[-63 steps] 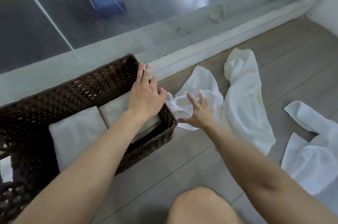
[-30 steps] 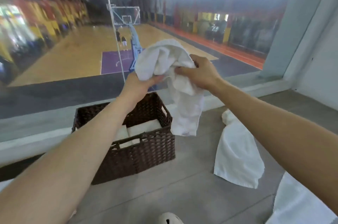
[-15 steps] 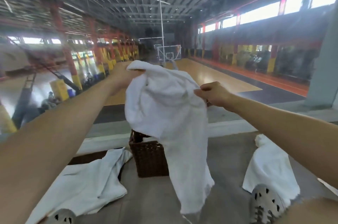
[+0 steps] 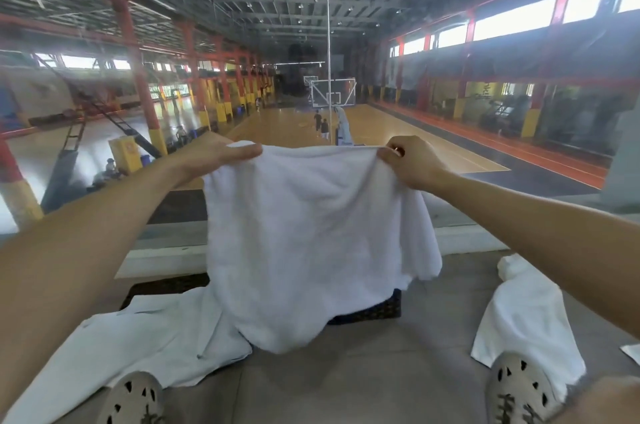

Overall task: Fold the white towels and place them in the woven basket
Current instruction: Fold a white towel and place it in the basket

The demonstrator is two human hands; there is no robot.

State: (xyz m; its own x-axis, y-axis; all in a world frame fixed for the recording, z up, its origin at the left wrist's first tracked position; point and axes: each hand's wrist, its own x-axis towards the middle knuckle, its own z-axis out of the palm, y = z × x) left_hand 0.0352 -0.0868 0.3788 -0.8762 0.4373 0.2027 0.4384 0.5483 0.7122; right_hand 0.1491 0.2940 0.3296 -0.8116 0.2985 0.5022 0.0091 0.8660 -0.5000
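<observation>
Head view: held towel [image 4: 311, 233] is now spread wide between both hands, top edge pulled almost level. Half a second ago it hung as one bunched drape. A second ago it was a wad being sorted above the basket. So pick-up and shake-out look done and the fold hasn't started.

Grip: left hand [image 4: 221, 156] has its fingers curled over the top edge at the left end. Right hand [image 4: 412, 163] pinches the hem at the right end, thumb and fingers closed on it. Neither holds anything else. A flap droops below the right hand, so it may not be on the true corner (can't tell from here).

Position: the towel is in the air in front of the glass. Its lower part hangs over the woven basket [image 4: 367, 311] and hides most of it. Only a dark strip of weave shows at lower right, plus a bit of rim at left. The basket's contents are not visible now.

Two more white towels lie loose on the floor [image 4: 363, 371]. The left towel [image 4: 149, 337] is just beside the basket. The right towel [image 4: 523, 319] is by the right shoe [image 4: 519, 385].

My read: the task is partway done, with this towel and at least two more to go. The likely next step is bringing the top corners together for the first fold. If the right grip is off-corner, the fold will come out skewed.
</observation>
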